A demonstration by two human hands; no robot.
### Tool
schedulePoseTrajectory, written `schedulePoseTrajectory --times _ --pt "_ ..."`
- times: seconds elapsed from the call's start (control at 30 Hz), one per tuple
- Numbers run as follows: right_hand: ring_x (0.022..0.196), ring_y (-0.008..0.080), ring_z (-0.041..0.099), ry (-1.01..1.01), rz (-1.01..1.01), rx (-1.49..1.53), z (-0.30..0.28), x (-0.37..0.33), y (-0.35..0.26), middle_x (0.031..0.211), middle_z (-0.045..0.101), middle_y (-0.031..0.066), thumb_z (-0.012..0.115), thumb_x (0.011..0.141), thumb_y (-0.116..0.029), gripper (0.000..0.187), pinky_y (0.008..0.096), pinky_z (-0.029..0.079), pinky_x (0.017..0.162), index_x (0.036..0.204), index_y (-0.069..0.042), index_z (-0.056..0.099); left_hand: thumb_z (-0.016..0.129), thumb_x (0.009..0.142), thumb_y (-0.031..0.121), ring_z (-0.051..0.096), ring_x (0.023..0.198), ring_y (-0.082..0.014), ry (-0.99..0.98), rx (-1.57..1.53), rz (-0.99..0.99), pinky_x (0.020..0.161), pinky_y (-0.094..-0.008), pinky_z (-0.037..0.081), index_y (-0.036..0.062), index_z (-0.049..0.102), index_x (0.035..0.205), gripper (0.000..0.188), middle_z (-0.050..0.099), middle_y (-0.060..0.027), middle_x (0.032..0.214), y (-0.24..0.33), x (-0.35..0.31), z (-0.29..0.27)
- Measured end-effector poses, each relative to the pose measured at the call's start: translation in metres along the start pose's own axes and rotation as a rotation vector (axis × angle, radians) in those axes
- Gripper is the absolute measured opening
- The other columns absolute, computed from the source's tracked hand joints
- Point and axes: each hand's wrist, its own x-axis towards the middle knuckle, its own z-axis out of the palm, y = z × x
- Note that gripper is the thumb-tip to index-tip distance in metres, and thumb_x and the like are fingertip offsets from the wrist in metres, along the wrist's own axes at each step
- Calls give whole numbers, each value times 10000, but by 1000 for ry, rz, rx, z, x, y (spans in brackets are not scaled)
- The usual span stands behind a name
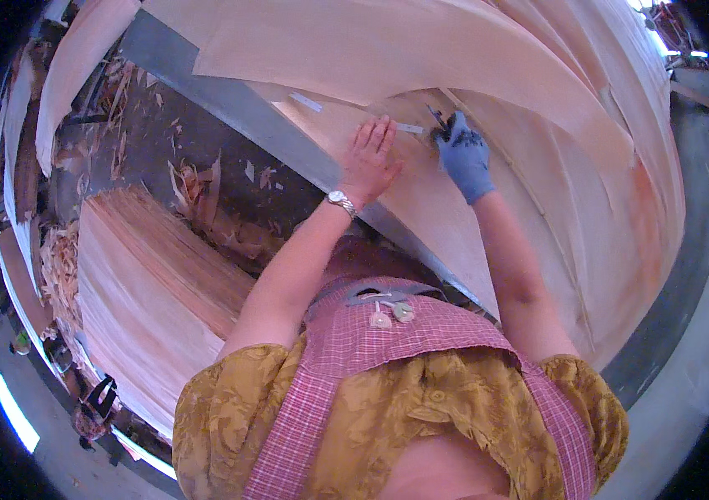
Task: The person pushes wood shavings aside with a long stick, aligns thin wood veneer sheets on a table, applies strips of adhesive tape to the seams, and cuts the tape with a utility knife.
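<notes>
My left hand [368, 158] is bare, with a silver watch at the wrist. It lies flat with its fingers out on a thin pale wood veneer sheet [421, 196], close to the table's near edge. To its right, my right hand [463, 154] wears a blue glove with dark patches. Its fingers are closed round a small dark tool [436, 115], whose kind I cannot make out. A short whitish strip [408, 128] runs across the veneer between both hands. Another pale strip [305, 102] lies farther left, by the edge of an upper veneer sheet [354, 50].
Large wavy veneer sheets [613, 158] cover most of the grey table [204, 83]. A thick stack of veneer [146, 292] stands at my left. Torn scraps [196, 187] litter the dark floor between stack and table. A narrow raised strip [529, 179] crosses the sheets right of my glove.
</notes>
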Motion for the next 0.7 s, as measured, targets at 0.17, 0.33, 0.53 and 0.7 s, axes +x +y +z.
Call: schedulePoseTrajectory --times 0.17,0.33,0.53,0.7 --pt "895 340 643 -203 -380 115 -9 -114 19 949 650 160 739 777 -426 501 428 501 721 1091 -79 559 651 836 276 487 1212 -299 32 -43 21 1029 -448 380 52 507 1298 534 520 -129 1311 -23 6 -18" --pt "830 327 637 -210 -319 124 15 -123 47 899 626 129 722 785 -428 410 417 487 698 981 -84 615 625 889 217 618 1009 -231 350 -449 -596 823 -366 494 29 577 1092 281 622 -106 1019 -30 -40 -37" --pt "688 284 579 -415 -289 322 -22 -110 48 759 622 140 733 804 -381 361 399 455 651 815 -45 602 598 939 250 656 731 -163 104 -983 -1102 527 -266 530 4 557 1069 282 619 -93 956 14 -91 -34" --pt "771 288 628 -211 -510 175 -2 -133 21 867 648 140 768 774 -372 388 379 498 695 924 -44 625 532 956 265 655 753 -175 21 -1304 -1210 557 -286 516 24 541 1107 285 617 -85 983 21 -80 -16"
